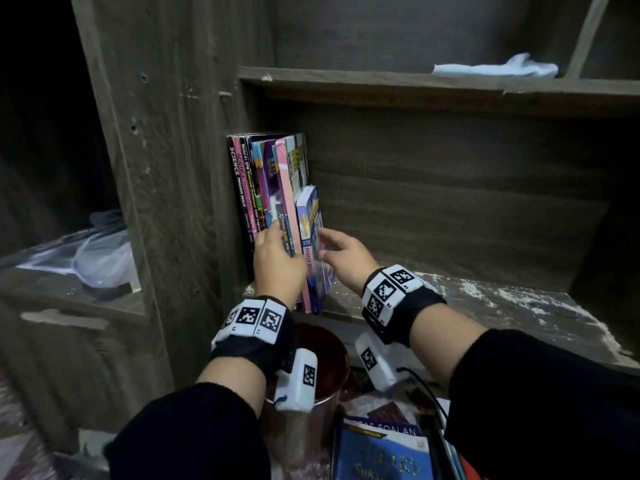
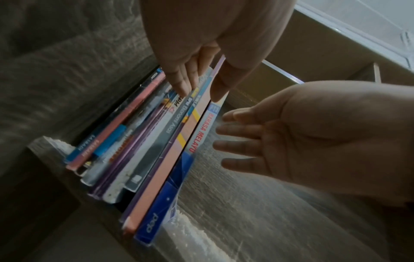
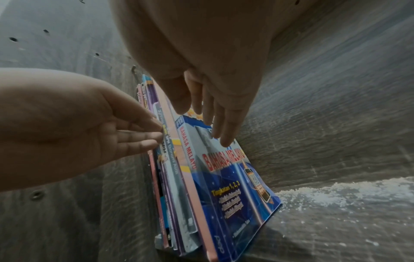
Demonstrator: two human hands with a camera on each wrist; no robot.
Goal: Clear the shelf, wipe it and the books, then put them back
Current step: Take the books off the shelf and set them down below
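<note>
Several books stand upright at the left end of the dusty wooden shelf (image 1: 485,299). My left hand (image 1: 273,244) is at their spines: its fingers (image 2: 183,83) sit left of a grey book (image 2: 152,152) and its thumb lies right of the pink book (image 2: 161,177), pinching the two together. At the row's right end leans a blue "Bahasa Melayu" book (image 3: 235,186). My right hand (image 1: 332,247) is open, with straight, spread fingers (image 3: 224,140) at that book's front cover. A pale blue cloth (image 1: 495,69) lies on the shelf above.
White dust covers the shelf board to the right of the books. Below the shelf stand a metal bucket with a red inside (image 1: 311,410) and a blue book (image 1: 381,459). A clear plastic bag (image 1: 100,258) lies on a surface at the left.
</note>
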